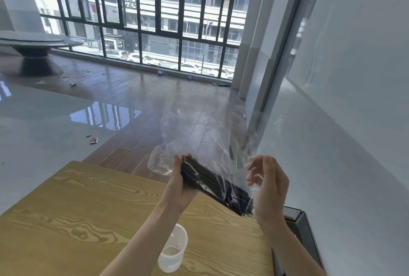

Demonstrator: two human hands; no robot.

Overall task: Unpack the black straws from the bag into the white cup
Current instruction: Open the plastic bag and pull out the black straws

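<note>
A bundle of black straws [212,183] lies slanted inside a clear plastic bag [199,125] held above the far edge of the wooden table. My left hand [179,187] grips the upper end of the bundle through the plastic. My right hand [269,189] is at the lower end of the bag, its fingers curled against the loose plastic; whether it pinches the film is unclear. The bag's loose part billows upward beyond my hands. A translucent white cup [173,249] stands upright on the table below my left forearm, with nothing visible inside.
The light wooden table [77,220] fills the lower left. A dark speaker-like box [298,224] stands at the table's right edge by the white wall [354,142]. Beyond are a glossy floor with scattered litter, a round dark table [33,49] and barred windows.
</note>
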